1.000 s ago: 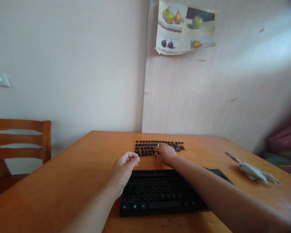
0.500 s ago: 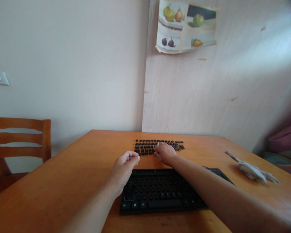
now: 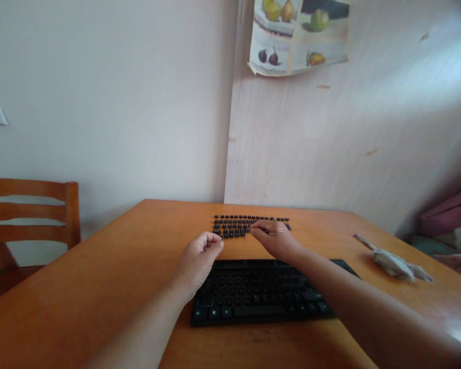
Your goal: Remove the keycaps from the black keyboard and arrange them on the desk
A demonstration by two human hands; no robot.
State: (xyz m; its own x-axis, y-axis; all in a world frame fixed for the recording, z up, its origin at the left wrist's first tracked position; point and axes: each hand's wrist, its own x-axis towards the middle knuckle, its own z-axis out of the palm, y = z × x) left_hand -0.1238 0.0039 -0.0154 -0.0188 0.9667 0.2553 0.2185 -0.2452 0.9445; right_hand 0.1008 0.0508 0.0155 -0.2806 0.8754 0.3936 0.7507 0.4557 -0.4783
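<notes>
A black keyboard (image 3: 259, 310) lies on the wooden table in front of me. Most of its upper area has bare key posts, while large keys and the space bar sit along its front row. Behind it, several loose black keycaps (image 3: 231, 233) stand in rows. My left hand (image 3: 200, 259) hovers by the keyboard's back left corner, thumb and fingers pinched; anything between them is too small to make out. My right hand (image 3: 274, 239) reaches over the keyboard to the keycaps, fingertips together at the front row's right end. It hides part of the rows, and its pinch shows nothing I can name.
A greyish cloth-like bundle with a thin handle (image 3: 394, 264) lies on the right of the wooden table (image 3: 111, 292). A wooden chair (image 3: 26, 211) stands at the left. Fruit pictures (image 3: 299, 38) hang on the back wall. Folded fabric (image 3: 453, 212) is at the far right.
My right hand has shifted slightly right along the keycaps, and its fingertips now sit at the front row's end. My left hand keeps its pinch near the same spot. The view has tilted down a little.
</notes>
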